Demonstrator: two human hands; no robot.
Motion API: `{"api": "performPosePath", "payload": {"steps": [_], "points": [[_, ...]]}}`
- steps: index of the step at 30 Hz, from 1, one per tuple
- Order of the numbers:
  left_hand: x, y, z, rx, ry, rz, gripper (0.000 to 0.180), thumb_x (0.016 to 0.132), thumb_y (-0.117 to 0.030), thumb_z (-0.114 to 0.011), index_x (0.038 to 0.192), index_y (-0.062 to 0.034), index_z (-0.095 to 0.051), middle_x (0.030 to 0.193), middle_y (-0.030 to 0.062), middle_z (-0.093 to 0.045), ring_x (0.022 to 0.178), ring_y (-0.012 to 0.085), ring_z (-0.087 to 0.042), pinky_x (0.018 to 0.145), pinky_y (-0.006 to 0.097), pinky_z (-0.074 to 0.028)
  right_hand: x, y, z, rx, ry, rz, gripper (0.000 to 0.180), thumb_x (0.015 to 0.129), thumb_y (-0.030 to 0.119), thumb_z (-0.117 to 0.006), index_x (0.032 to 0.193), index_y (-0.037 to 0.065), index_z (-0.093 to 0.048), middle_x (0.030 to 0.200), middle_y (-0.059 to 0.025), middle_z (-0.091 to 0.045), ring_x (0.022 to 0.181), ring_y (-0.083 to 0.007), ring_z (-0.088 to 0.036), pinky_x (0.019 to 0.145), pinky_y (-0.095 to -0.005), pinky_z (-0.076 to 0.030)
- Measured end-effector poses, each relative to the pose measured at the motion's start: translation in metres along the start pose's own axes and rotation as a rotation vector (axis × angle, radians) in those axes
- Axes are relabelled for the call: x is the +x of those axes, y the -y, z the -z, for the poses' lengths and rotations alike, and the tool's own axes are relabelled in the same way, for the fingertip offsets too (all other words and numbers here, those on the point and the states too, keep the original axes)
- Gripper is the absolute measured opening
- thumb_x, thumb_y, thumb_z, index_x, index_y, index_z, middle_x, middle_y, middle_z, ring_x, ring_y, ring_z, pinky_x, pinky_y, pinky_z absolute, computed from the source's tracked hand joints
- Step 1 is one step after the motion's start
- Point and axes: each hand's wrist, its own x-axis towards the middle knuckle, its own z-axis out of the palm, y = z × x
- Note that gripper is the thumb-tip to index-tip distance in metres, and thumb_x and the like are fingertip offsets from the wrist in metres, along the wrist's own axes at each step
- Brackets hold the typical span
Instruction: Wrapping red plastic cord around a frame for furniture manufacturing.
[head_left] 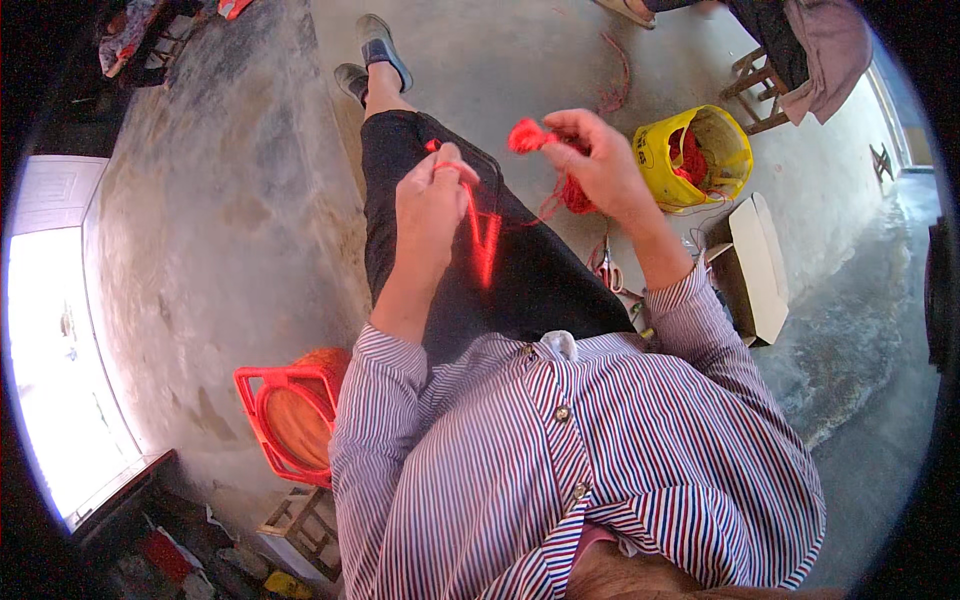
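My left hand [430, 208] is closed over my lap, pinching a red cord [485, 250]. A loop of that cord hangs below the fingers in front of my dark trousers, and a small red end shows above them. To the right and slightly farther out, my right hand [600, 160] grips a small red bundle of cord [528, 136] between thumb and fingers. The two hands are apart. Behind the right wrist lies more red cord [575, 195], with a thin strand leading toward my lap. Scissors [608, 272] lie beside my right thigh, partly hidden by the forearm.
A yellow bucket [660, 165] holding red cord stands at the right, with an opened carton [760, 270] nearer me. At left is a red plastic crate-like thing [265, 430]. A person sits by a wooden stool [755, 95] at the far right. Loose red cord [618, 85] lies on the floor.
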Motion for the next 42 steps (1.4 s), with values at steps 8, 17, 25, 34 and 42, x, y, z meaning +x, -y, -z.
{"api": "performPosePath", "payload": {"steps": [8, 17, 25, 34, 42], "points": [[0.025, -0.015, 0.005, -0.276, 0.112, 0.149, 0.044, 0.097, -0.04, -0.04, 0.084, -0.0013, -0.058, 0.049, -0.002, -0.039, 0.038, 0.0074, -0.028, 0.036, 0.022, -0.02, -0.02, -0.015, 0.021, 0.774, -0.094, -0.488, 0.019, 0.086, 0.015, -0.066, 0.101, 0.003, -0.061, 0.084, 0.0, -0.06, 0.07, -0.0098, -0.055, 0.062, -0.0245, -0.047], [0.013, 0.066, 0.002, 0.27, 0.034, 0.134, 0.038, 0.094, -0.037, -0.053, 0.089, 0.0, -0.063, 0.055, -0.0015, -0.048, 0.045, 0.0068, -0.04, 0.041, 0.025, -0.029, -0.032, -0.007, -0.058, 0.08, 0.211, -0.154, 0.027, 0.075, 0.009, -0.071, 0.099, 0.003, -0.063, 0.092, -0.0136, -0.063, 0.085, -0.0272, -0.065, 0.075, -0.0352, -0.052], [-0.027, 0.008, -0.01, 0.49, -0.188, -0.284, 0.023, 0.09, -0.019, -0.06, 0.079, 0.0008, -0.062, 0.063, -0.0008, -0.058, 0.06, 0.0034, -0.049, 0.054, 0.023, -0.042, -0.036, 0.038, -0.034, -0.119, 0.044, 0.262, 0.042, 0.074, 0.011, -0.07, 0.112, 0.003, -0.054, 0.121, -0.0167, -0.053, 0.112, -0.0353, -0.053, 0.094, -0.0412, -0.044], [-0.027, -0.002, -0.008, -0.197, 0.035, 0.102, 0.021, 0.093, -0.022, -0.057, 0.08, -0.0057, -0.058, 0.054, -0.0079, -0.04, 0.041, 0.0011, -0.029, 0.038, 0.02, -0.019, -0.076, 0.043, 0.078, 1.502, 0.036, -0.232, 0.014, 0.094, 0.021, -0.052, 0.1, 0.008, -0.053, 0.066, 0.0031, -0.044, 0.056, -0.0107, -0.051, 0.071, -0.0349, -0.05], [-0.006, 0.045, -0.001, -0.28, 0.212, 0.229, 0.025, 0.095, -0.029, -0.048, 0.092, -0.0055, -0.055, 0.071, 0.0079, -0.061, 0.041, 0.004, -0.034, 0.038, 0.019, -0.021, -0.15, -0.111, 0.128, 1.084, -0.403, -0.72, 0.016, 0.09, 0.017, -0.052, 0.077, 0.013, -0.044, 0.057, 0.0035, -0.04, 0.046, -0.0101, -0.038, 0.046, -0.0263, -0.035]]}}
